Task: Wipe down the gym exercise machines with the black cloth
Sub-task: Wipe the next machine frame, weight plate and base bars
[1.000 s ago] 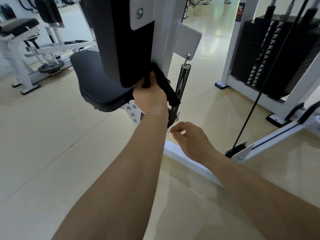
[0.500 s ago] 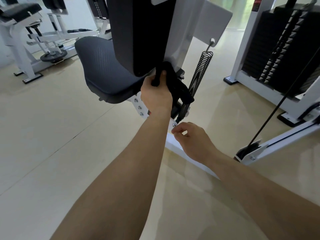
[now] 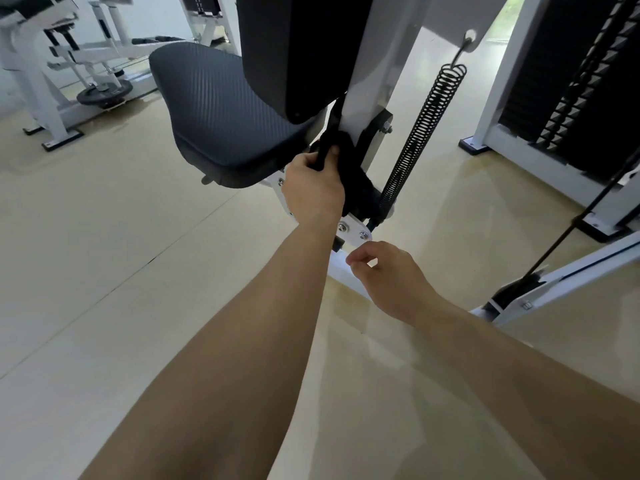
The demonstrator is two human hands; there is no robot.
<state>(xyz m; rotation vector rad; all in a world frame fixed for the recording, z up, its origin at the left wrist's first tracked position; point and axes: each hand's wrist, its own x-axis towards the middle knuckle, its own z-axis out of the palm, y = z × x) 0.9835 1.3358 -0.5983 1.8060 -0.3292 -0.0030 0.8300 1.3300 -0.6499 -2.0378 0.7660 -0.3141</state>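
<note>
Left hand curls tightly round one black cloth, held against one white post. Right hand hovers loosely curled, holding nothing, just below one plate with two bolts.

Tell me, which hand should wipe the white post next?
The left hand. It grips the black cloth right against the white post. The right hand hangs lower down, fingers loosely curled, holding nothing.
</note>
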